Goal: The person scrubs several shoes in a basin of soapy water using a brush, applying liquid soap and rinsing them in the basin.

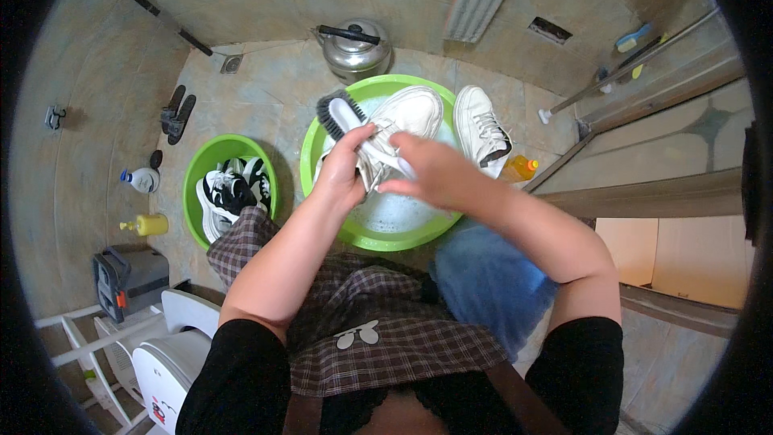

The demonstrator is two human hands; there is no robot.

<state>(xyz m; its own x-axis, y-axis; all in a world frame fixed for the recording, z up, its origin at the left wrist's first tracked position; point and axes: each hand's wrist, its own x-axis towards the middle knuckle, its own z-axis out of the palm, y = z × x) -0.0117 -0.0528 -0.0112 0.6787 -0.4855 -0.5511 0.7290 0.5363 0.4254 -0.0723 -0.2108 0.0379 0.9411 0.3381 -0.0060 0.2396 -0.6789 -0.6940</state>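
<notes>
My left hand [345, 170] grips a white lace-up shoe [410, 110] above a green basin [386, 241] of sudsy water. Its thumb lies at the neck of a white scrub brush [345, 113] with dark bristles, whose head sits left of the shoe's toe. Around the end of the brush handle is my right hand [438, 172], slightly blurred, thumb and fingers apart; whether it grips the handle I cannot tell. A second white shoe [477, 124] leans at the basin's right rim.
A smaller green basin [188, 193] at left holds black-and-white shoes [228, 190]. A metal kettle [356, 54] stands behind the large basin. An orange bottle [518, 168] is at right; a white pump bottle [144, 180], a yellow bottle [151, 225] and dark slippers [178, 115] are at left.
</notes>
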